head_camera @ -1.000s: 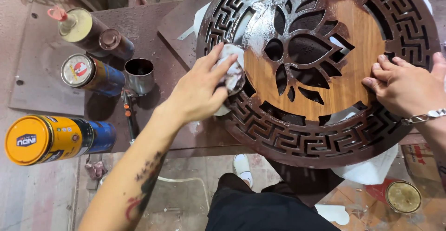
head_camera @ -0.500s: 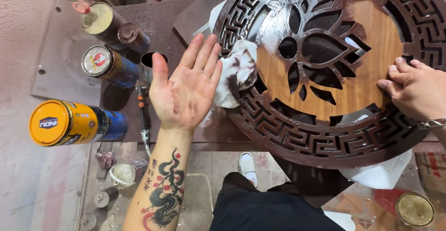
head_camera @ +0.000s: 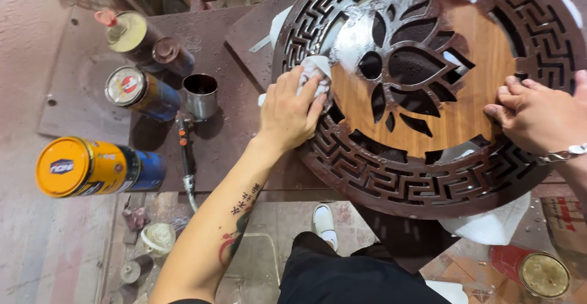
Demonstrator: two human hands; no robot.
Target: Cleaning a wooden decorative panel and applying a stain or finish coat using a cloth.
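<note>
A round carved wooden panel (head_camera: 428,175) with a dark fretwork ring and a lotus cut-out lies on the brown workbench (head_camera: 232,145). My left hand (head_camera: 290,111) presses a stained white cloth (head_camera: 313,69) against the panel's left inner edge. Over on the panel's right side, my right hand (head_camera: 541,117) lies flat on the wood, fingers curled, holding nothing; a metal bracelet is on its wrist.
Left of the panel stand a metal cup (head_camera: 200,94), a blue can with a white lid (head_camera: 137,90), a yellow-lidded can (head_camera: 92,166) and two smaller tins (head_camera: 143,38). A thin tool (head_camera: 185,151) lies by the cup. On the floor at lower right stands a red can (head_camera: 532,270).
My left hand, held up open with its palm showing half a second ago, has turned over and gone back onto the cloth at the panel's left edge. The right hand stays put.
</note>
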